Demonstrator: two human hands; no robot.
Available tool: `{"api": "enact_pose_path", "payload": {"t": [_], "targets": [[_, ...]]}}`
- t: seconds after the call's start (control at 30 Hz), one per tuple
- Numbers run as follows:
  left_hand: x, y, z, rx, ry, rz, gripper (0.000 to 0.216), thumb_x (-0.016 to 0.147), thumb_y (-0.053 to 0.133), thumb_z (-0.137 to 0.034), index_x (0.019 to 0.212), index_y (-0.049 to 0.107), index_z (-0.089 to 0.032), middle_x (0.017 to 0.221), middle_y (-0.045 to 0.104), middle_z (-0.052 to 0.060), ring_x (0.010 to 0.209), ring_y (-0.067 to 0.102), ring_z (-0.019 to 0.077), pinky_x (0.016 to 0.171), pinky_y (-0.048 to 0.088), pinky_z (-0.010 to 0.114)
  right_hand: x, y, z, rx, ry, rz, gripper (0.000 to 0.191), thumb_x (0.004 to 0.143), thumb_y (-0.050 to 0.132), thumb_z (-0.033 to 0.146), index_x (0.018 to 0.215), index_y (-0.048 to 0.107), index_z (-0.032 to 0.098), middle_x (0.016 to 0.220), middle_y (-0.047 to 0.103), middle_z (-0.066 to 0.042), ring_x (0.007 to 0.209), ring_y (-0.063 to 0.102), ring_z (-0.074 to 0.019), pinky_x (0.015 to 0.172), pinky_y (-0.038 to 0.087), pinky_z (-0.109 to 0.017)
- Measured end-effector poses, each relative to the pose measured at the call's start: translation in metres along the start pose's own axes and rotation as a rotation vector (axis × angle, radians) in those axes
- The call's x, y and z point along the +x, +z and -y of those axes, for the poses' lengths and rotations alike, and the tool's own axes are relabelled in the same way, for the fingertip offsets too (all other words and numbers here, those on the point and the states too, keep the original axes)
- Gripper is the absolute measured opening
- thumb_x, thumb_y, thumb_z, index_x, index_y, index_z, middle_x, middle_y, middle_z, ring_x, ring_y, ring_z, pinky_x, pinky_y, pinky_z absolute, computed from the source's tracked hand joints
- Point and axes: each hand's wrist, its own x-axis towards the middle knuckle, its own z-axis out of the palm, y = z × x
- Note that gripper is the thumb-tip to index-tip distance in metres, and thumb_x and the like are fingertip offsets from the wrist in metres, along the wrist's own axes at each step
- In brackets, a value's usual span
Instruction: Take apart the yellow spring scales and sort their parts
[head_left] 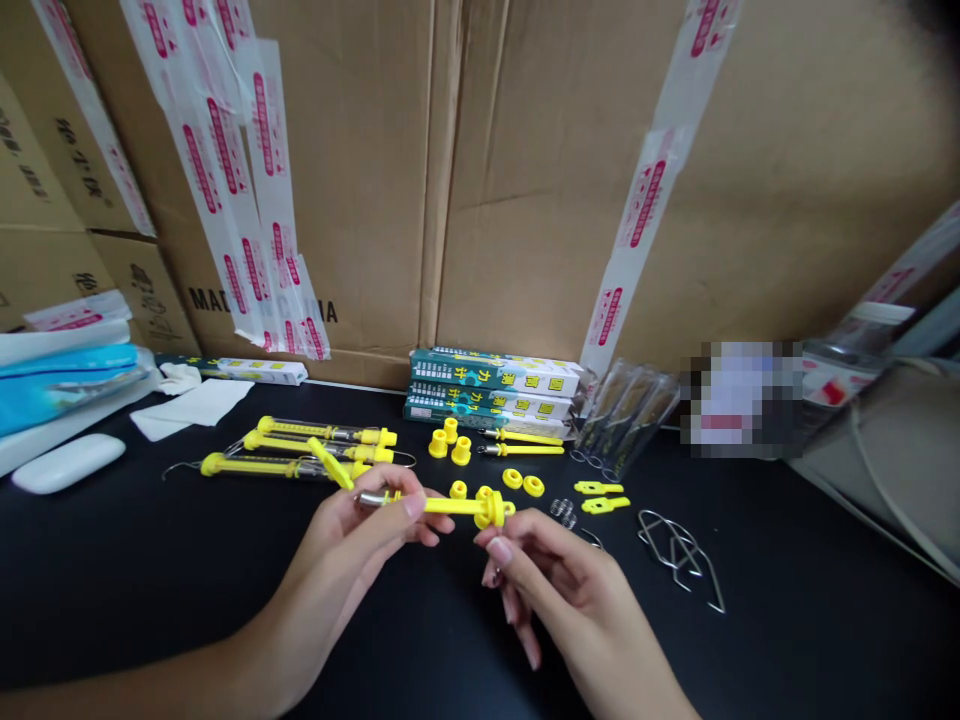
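Note:
My left hand [341,560] is closed around the inner rod of a spring scale, its silvery spring end between thumb and fingers. The yellow rod [454,506] points right, with a yellow ring cap [493,509] around its far end. At that tip my right hand [574,585] pinches what looks like a thin metal hook, mostly hidden by the fingers. Behind my left hand lie several assembled spring scales [262,466] with clear tubes. Just beyond the rod are yellow plugs [461,452] and yellow rings [533,486].
Two more rods with springs [525,450] lie before stacked printed boxes [495,390]. Clear tubes [626,420], yellow flat tabs [606,505], small springs [562,512] and bent wire hooks [679,550] sit to the right. A white case [69,464] is at left; cardboard [360,180] stands behind.

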Motion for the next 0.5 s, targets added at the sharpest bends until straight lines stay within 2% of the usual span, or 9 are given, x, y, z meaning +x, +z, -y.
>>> {"api": "enact_pose_path", "payload": {"t": [0.07, 0.17, 0.2, 0.27, 0.33, 0.43, 0.5], "targets": [[0.001, -0.002, 0.0, 0.0, -0.015, 0.005, 0.029, 0.072, 0.085, -0.042, 0.072, 0.069, -0.017, 0.074, 0.068, 0.001, 0.078, 0.065, 0.0185, 0.074, 0.054, 0.026, -0.002, -0.001, -0.001, -0.013, -0.047, -0.046, 0.034, 0.09, 0.065, 0.054, 0.089, 0.064, 0.02, 0.075, 0.058, 0.001, 0.054, 0.051, -0.0093, 0.039, 0.045, -0.015], [0.003, -0.006, 0.004, 0.127, -0.037, 0.029, 0.037, 0.08, 0.077, -0.047, 0.065, 0.067, -0.015, 0.075, 0.07, 0.005, 0.071, 0.063, 0.016, 0.065, 0.052, 0.023, -0.005, -0.002, -0.001, -0.016, -0.083, -0.092, 0.034, 0.092, 0.064, 0.051, 0.108, 0.063, 0.022, 0.076, 0.059, 0.0, 0.055, 0.051, -0.0103, 0.039, 0.046, -0.016], [0.003, -0.007, 0.006, 0.182, -0.056, 0.056, 0.037, 0.082, 0.075, -0.048, 0.069, 0.068, -0.014, 0.073, 0.07, 0.005, 0.066, 0.062, 0.0149, 0.06, 0.051, 0.022, -0.005, -0.003, -0.001, -0.016, -0.082, -0.099, 0.035, 0.092, 0.064, 0.051, 0.114, 0.062, 0.023, 0.077, 0.059, 0.001, 0.056, 0.052, -0.0106, 0.04, 0.046, -0.016], [0.003, -0.009, 0.01, 0.256, -0.098, 0.133, 0.034, 0.084, 0.072, -0.049, 0.093, 0.07, -0.016, 0.071, 0.069, 0.003, 0.057, 0.06, 0.0138, 0.05, 0.047, 0.021, -0.006, -0.003, 0.0, -0.027, -0.07, -0.096, 0.035, 0.093, 0.064, 0.05, 0.117, 0.063, 0.024, 0.077, 0.059, 0.0, 0.057, 0.053, -0.0108, 0.041, 0.047, -0.016], [0.001, -0.008, 0.014, 0.292, -0.118, 0.217, 0.044, 0.087, 0.068, -0.051, 0.117, 0.062, -0.019, 0.076, 0.07, 0.002, 0.051, 0.06, 0.0132, 0.043, 0.042, 0.02, -0.006, -0.003, 0.001, -0.05, -0.054, -0.075, 0.033, 0.093, 0.064, 0.049, 0.113, 0.066, 0.023, 0.077, 0.06, 0.0, 0.057, 0.053, -0.0104, 0.042, 0.046, -0.016], [-0.002, -0.007, 0.015, 0.407, -0.115, 0.349, 0.047, 0.09, 0.064, -0.049, 0.126, 0.056, -0.02, 0.085, 0.073, 0.004, 0.046, 0.054, 0.0089, 0.041, 0.034, 0.018, -0.006, -0.003, 0.002, -0.076, -0.038, -0.034, 0.029, 0.093, 0.065, 0.047, 0.11, 0.069, 0.023, 0.076, 0.06, 0.0, 0.056, 0.053, -0.0095, 0.043, 0.046, -0.016], [-0.003, -0.006, 0.015, 0.502, -0.107, 0.39, 0.044, 0.091, 0.064, -0.047, 0.124, 0.057, -0.019, 0.073, 0.071, 0.001, 0.042, 0.044, 0.0067, 0.041, 0.03, 0.018, -0.006, -0.002, 0.001, -0.073, -0.04, -0.011, 0.027, 0.093, 0.066, 0.045, 0.11, 0.069, 0.024, 0.074, 0.059, 0.002, 0.054, 0.053, -0.009, 0.043, 0.046, -0.016]]}}
